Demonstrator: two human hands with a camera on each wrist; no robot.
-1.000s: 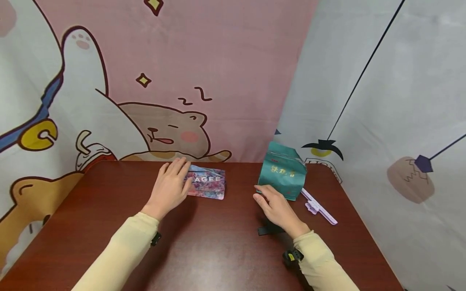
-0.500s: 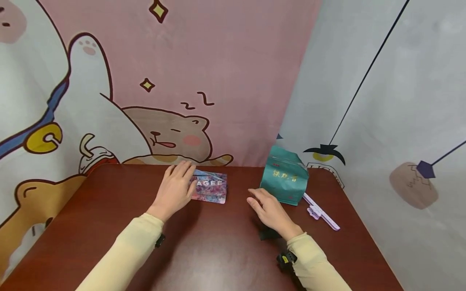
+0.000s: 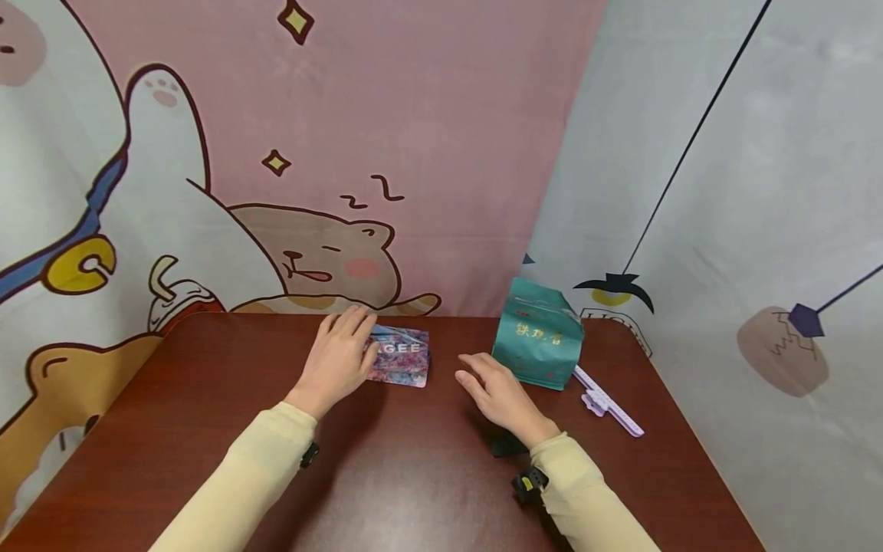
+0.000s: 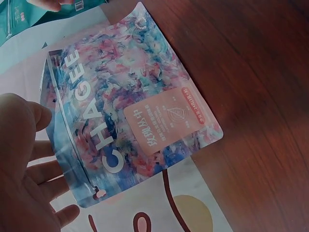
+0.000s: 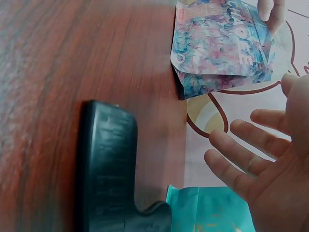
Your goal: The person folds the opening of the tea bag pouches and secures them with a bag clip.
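Observation:
A blue-and-pink CHAGEE pouch (image 4: 116,96) stands at the back of the table; in the head view it is at the left of centre (image 3: 403,356). My left hand (image 3: 336,360) is at its left end. In the left wrist view the thumb is near the pouch's top edge and the fingers (image 4: 46,171) reach behind it; no firm grip shows. My right hand (image 3: 502,399) hovers left of and in front of a green tea bag (image 3: 538,333), fingers loosely spread and holding nothing. The right wrist view shows these fingers (image 5: 241,150) apart from both packages.
A dark L-shaped object (image 5: 108,164) lies on the table, mostly under the right hand in the head view. Right of the green bag is a lilac strip with a flower-shaped tab (image 3: 596,402). A cartoon-printed cloth (image 3: 448,192) hangs behind the table (image 3: 407,468).
My left hand has moved slightly right and covers more of the CHAGEE pouch. My right hand has shifted left, away from the green tea bag. The packages stay in place.

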